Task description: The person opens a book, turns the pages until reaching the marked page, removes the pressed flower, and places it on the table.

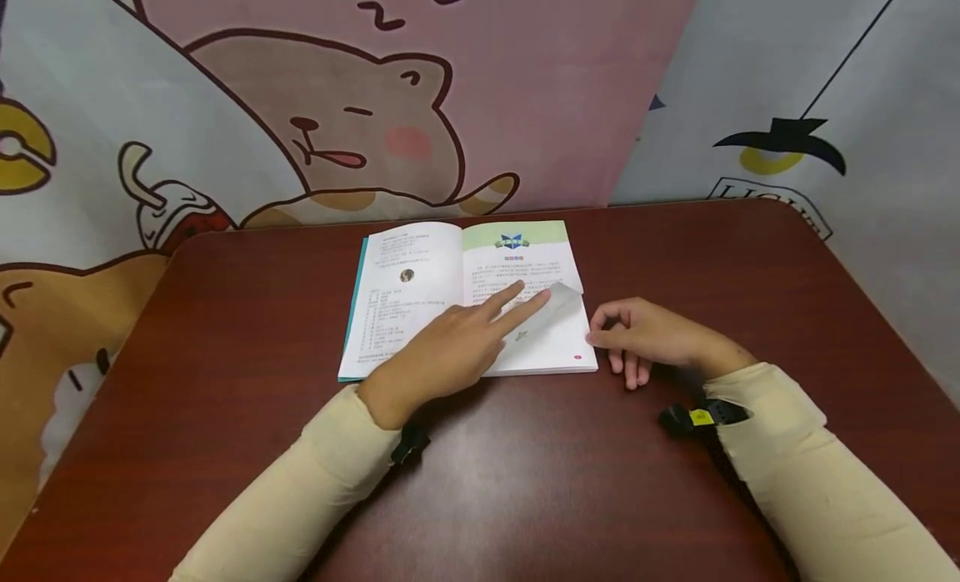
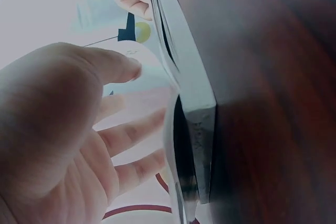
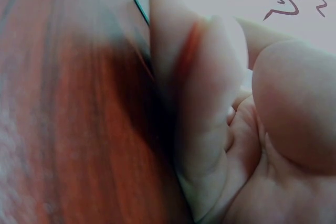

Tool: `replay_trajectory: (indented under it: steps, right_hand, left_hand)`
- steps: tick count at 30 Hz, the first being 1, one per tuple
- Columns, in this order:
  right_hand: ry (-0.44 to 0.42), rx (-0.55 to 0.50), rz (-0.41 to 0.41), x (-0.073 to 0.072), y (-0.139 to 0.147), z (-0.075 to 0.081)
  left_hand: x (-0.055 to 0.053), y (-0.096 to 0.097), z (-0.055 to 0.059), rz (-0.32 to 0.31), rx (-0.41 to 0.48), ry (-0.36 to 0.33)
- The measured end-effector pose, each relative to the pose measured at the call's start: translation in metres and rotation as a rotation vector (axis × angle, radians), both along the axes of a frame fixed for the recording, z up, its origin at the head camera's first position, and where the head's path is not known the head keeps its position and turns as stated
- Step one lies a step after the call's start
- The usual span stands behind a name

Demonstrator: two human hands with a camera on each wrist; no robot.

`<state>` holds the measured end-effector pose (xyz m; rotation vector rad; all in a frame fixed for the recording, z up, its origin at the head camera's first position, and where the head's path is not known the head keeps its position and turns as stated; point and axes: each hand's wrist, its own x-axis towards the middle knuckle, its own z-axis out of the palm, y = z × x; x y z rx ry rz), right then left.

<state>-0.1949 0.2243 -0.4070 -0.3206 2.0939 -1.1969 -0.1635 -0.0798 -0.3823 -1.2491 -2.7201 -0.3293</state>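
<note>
An open book [image 1: 408,315] with printed pages and a teal cover edge lies on the table. Over its right half is my left hand [image 1: 457,344], index and middle fingers extended and spread against a page [image 1: 551,311] whose right part is curled up and folded back. The left wrist view shows the thumb apart from those fingers, beside the book's thick spine end [image 2: 197,108]. At the book's lower right edge, my right hand [image 1: 648,336] pinches the page edge between thumb and index finger. Its other fingers hang bent towards the table, partly hidden behind the palm in the right wrist view.
The dark red wooden table [image 1: 480,482] reaches back to a wall covering [image 1: 555,90] with cartoon animals. Both forearms wear cream sleeves, and a black wrist strap [image 1: 705,417] with a yellow label sits on the right one.
</note>
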Motion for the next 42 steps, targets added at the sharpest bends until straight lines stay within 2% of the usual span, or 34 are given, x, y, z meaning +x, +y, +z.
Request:
replay_trajectory:
  steps: [3, 9, 14, 20, 30, 35, 42]
  right_hand:
    - [-0.013, 0.0, 0.002, 0.0006, 0.0001, 0.0005]
    - [0.001, -0.006, -0.004, -0.0006, 0.0012, 0.0015]
    - [-0.012, -0.024, 0.013, -0.0002, 0.001, 0.0002]
    - [0.012, -0.014, 0.009, -0.0005, -0.0003, 0.0018]
    - [0.012, 0.002, 0.0, -0.0012, -0.0013, 0.0012]
    - [-0.008, 0.004, 0.007, -0.0002, -0.0015, -0.0001]
    - [0.005, 0.003, -0.003, -0.0006, -0.0007, -0.0006]
  left_hand:
    - [-0.0003, -0.0005, -0.0008, -0.011, -0.003, -0.001]
    - [-0.0013, -0.0007, 0.002, -0.034, -0.035, 0.073]
    - [0.0009, -0.001, 0.0036, 0.018, -0.101, 0.069]
    - [-0.0002, -0.0017, 0.0022, 0.09, -0.086, 0.093]
    - [0.001, -0.0015, 0.0038, 0.067, -0.189, 0.063]
    - [0.0014, -0.0019, 0.0022, 0.06, -0.187, 0.053]
    - [0.0001, -0.0008, 0.0009, 0.054, -0.183, 0.071]
